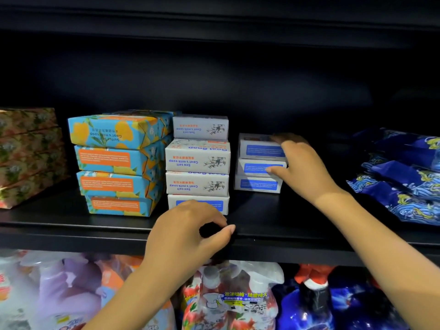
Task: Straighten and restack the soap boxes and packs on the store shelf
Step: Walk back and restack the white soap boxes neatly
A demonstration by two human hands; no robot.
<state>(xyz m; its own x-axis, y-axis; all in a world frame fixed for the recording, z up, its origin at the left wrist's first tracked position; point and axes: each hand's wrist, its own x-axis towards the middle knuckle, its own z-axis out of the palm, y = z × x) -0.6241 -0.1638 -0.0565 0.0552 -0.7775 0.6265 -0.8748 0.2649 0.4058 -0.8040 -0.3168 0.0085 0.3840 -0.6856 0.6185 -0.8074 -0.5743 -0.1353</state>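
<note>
3 white boxes with blue label panels are piled in a short stack (258,184) on the black shelf (71,225). It is gripped by the right hand (302,163): the fingers (281,138) are curled over the top box and the thumb is pressed on the middle box's front. Left of that thumb, a tall stack (197,163) of 4 white boxes is printed, upside down, "Sea salt Goat's milk soap" and "Goat Soap". The left hand (188,234) is held before its bottom box, fingers curled toward the thumb, holding nothing visible. Further left, 4 blue-and-orange packs (114,163) are marked "Sulfur Spring Goat's milk soap".
</note>
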